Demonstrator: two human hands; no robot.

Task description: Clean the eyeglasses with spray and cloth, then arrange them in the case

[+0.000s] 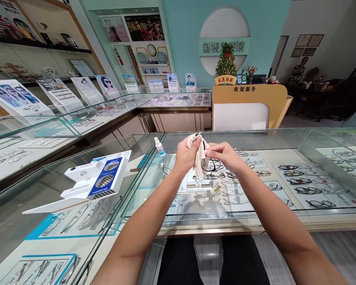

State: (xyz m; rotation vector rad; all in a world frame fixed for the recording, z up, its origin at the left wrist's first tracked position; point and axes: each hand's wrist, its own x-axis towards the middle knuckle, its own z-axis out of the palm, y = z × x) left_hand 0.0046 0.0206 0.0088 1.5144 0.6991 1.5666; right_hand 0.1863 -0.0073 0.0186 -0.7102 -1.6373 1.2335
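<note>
Above the glass counter (pixel 213 230): dark-framed glasses (pixel 214 168) were held up between two hands, partly covered by a pale cloth (pixel 201 163).
Left hand (pixel 186 153): the fingers were wrapped around the bunched cloth, the thumb pressed near its top; how much of the frame was gripped beneath could not be told.
Right hand (pixel 224 153): thumb and fingers were brought together in a pinch on the glasses, just beside the cloth; the exact part held was hidden.
Frame handling: it was judged light and thin, stiff along the rims, fragile at lenses and hinges; hold was best taken at rim or bridge, lightly.
Cloth handling: it was judged soft and limp, easily gathered.
Spray bottle (pixel 159 147): it was left standing beyond the left hand, touched by neither.
</note>
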